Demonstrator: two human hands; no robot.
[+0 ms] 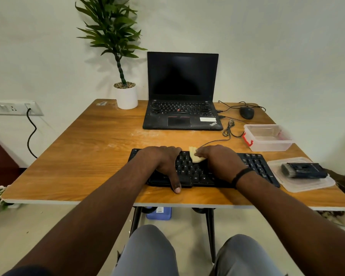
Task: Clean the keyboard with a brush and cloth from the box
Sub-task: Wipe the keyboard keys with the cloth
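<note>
Wiping the black keyboard (199,172) at the tabletop's (78,156) near edge, the right hand (219,161) pinches a yellow cloth (194,155) in its grip while the left hand (163,162), fingers spread flat, steadies it; the brush (304,170) rests on the box lid (307,184) nearby.

A square table with an orange-brown wood-grain top (88,148) and black metal legs stands pushed against a plain off-white wall (287,46), lit evenly from above. Left of the table, a white socket strip (10,107) on that wall holds a black cable (31,136) that hangs down. Under the table lies a pale beige floor (38,222), with a blue plastic object (159,213) beside one leg.
</note>
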